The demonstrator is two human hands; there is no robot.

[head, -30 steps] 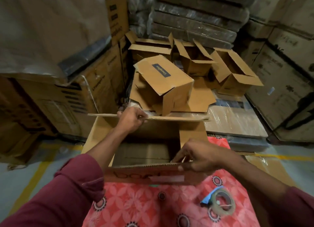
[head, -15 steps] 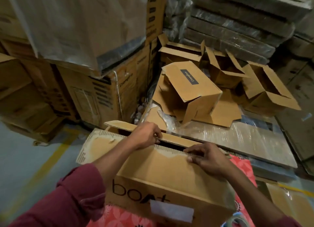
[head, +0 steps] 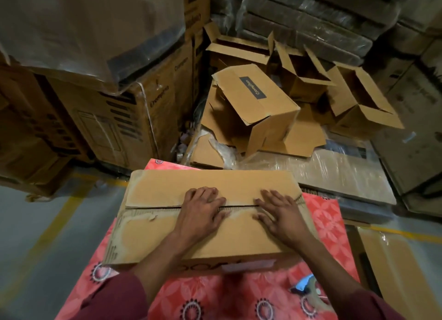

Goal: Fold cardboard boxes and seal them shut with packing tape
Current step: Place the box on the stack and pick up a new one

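Brown cardboard box [head: 210, 224] lying on the bench's red floral cloth [head: 330, 228], both top flaps folded down, meeting at a narrow dark seam, untaped. Torn, peeled patches along flap edges; black lettering on near side. Left hand [head: 201, 214] and right hand [head: 279, 214] flat across seam, fingers straight, pressing, grasping nothing. Tape roll [head: 311, 295] near right forearm.

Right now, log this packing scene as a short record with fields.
box: cardboard box on the red patterned cloth, top flaps folded down, meeting at a seam
left hand: flat across the seam, pressing
right hand: flat across the seam, pressing
tape: tape roll on the cloth near the right forearm, untouched
seal: no tape visible on the seam
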